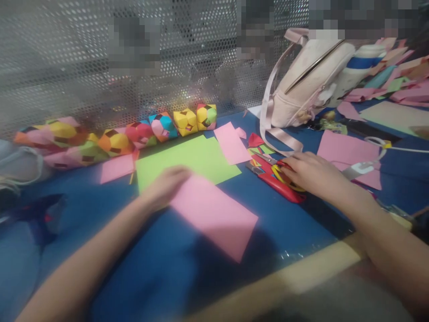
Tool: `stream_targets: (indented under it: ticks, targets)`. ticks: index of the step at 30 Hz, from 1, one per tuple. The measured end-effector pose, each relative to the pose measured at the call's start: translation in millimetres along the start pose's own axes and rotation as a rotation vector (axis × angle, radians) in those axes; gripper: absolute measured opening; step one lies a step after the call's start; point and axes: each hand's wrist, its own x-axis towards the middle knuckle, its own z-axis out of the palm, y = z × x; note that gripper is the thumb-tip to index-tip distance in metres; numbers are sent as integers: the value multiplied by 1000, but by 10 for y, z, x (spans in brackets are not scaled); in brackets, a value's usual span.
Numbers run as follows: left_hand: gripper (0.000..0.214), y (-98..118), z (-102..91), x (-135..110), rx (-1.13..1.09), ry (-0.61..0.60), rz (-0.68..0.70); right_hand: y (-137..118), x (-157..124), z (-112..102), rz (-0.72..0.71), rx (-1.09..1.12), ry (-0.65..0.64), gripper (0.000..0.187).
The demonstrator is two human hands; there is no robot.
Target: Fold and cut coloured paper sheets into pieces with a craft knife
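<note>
My left hand is closed on one end of a pink sheet of paper, which slants down toward the table's front edge. Behind it a larger light green sheet lies on the blue table. At the right, my right hand has its fingers closed around the yellow handles of a pair of scissors, blades pointing left. Just under them lies a red-handled tool, partly covered. Another pink piece of paper rests by the scissors' tips.
Folded multicoloured paper shapes line the perforated metal panel at the back. A pale backpack and a bottle stand back right. A blurred dark blue glue gun is at left. A white cable crosses the right side.
</note>
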Motion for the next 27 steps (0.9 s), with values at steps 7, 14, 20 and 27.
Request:
stream_targets:
  ticks: [7,14,20,27]
  targets:
    - [25,-139,-74,111,61,-7,19,-914,211,252,-539,152,-286,38]
    - [24,-189,-86,154,63,-31,19,-998,203,199,-216,10,-133,29]
    - [27,-99,-40,82,27,-50,25,-1288,263,265,88,769,-331,20]
    - [26,60,9,82,-282,-29,94,-1186,373,556,337,1128,-136,16]
